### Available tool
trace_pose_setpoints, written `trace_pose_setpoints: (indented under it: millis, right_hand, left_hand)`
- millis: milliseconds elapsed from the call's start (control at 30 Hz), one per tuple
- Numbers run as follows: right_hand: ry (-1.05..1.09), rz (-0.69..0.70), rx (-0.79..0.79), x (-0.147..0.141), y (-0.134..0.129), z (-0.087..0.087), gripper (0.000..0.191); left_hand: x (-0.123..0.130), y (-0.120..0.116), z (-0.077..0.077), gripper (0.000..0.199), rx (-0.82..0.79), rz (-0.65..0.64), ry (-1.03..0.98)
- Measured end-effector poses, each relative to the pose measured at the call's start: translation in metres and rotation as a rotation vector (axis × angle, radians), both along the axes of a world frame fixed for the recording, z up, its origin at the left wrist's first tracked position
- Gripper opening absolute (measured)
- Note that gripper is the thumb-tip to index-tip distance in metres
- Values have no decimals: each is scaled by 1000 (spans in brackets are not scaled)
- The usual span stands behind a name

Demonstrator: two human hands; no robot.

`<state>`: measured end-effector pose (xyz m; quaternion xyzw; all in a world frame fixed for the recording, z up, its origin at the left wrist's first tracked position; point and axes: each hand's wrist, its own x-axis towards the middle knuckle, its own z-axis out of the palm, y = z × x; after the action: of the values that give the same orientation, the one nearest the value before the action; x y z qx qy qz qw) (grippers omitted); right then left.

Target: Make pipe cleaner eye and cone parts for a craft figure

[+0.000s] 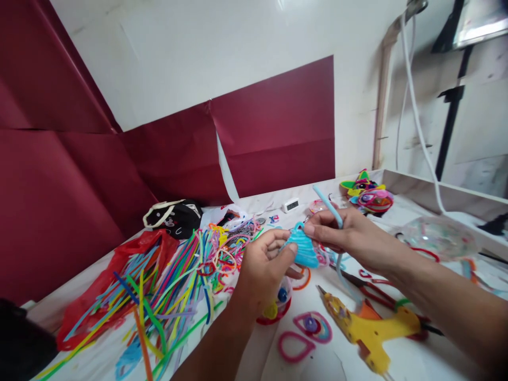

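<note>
White table [273,349] w/ 1 yellow glue gun [371,328]; L hand [264,267] & R hand [341,230] both pinched 1 blue ribbed piece [302,248] btwn thumb & fingers.

I have both hands up in front of me, close together but apart, each closed in a grip. My left hand [264,264] sits slightly lower, thumb [288,256] on the near side of its grip, fingers [274,235] bent; the left forearm [222,333] slants up from below. My right hand [341,230] pinches with its thumb [319,233] forward, knuckles bent, and the right forearm [428,280] trails down and right from the grip.
</note>
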<state>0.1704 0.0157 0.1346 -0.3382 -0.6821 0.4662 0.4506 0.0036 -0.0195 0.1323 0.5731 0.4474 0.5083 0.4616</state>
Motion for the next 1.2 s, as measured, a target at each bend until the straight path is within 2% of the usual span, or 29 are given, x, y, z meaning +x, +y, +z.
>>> trace_pose_setpoints:
  millis: [100,233,433,633,800,967,1100,1200]
  right_hand:
    - [40,10,-32,2,6,-3,29]
    - [43,0,9,4,10,-6,30]
    - [-79,-1,111,2,3,-2,21]
    - [-131,20,108,1,3,-5,22]
    - [-92,19,124,6,6,-2,22]
    - [-90,-46,116,13,8,1,26]
    - [-106,-73,97,17,11,1,27]
    - [-119,-144,100,22,16,2,26]
  left_hand:
    - [-2,1,2,23,5,26,7]
    - [-2,1,1,25,6,42,6]
    - [1,1,-6,21,9,-13,60]
    - [1,1,-10,20,11,-51,116]
    - [1,3,-9,22,42,17,56]
    - [1,5,-6,42,72,74,-14]
    - [0,5,-4,40,90,91,-54]
    - [-6,4,1,40,130,144,-74]
